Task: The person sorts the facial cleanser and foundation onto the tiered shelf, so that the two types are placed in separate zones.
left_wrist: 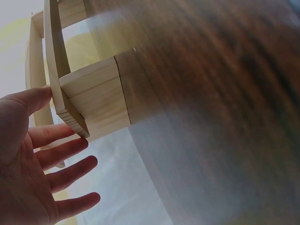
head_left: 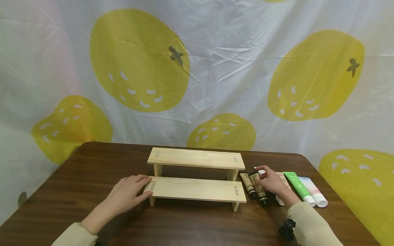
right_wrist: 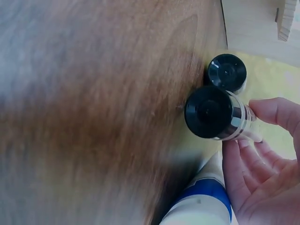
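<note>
My left hand [head_left: 130, 191] is at the left end of the front wooden stand [head_left: 194, 188]. In the left wrist view its thumb and forefinger touch the end of the stand's board [left_wrist: 57, 70], and the other fingers are spread. On the right, my right hand [head_left: 271, 183] pinches a tan cosmetic tube [head_left: 262, 194] between thumb and fingers. That tube's black cap [right_wrist: 208, 112] faces the right wrist camera. Against its left side lies a similar tan tube [head_left: 247, 183], whose black cap [right_wrist: 227, 72] also shows in the right wrist view.
A second wooden stand [head_left: 197, 158] rises behind the front one. Right of my right hand lie a green tube [head_left: 298, 188], a white and pink tube [head_left: 312, 191] and a partly hidden beige one [head_left: 283, 178]. A lemon-patterned curtain [head_left: 221, 85] hangs behind the brown table [head_left: 191, 225].
</note>
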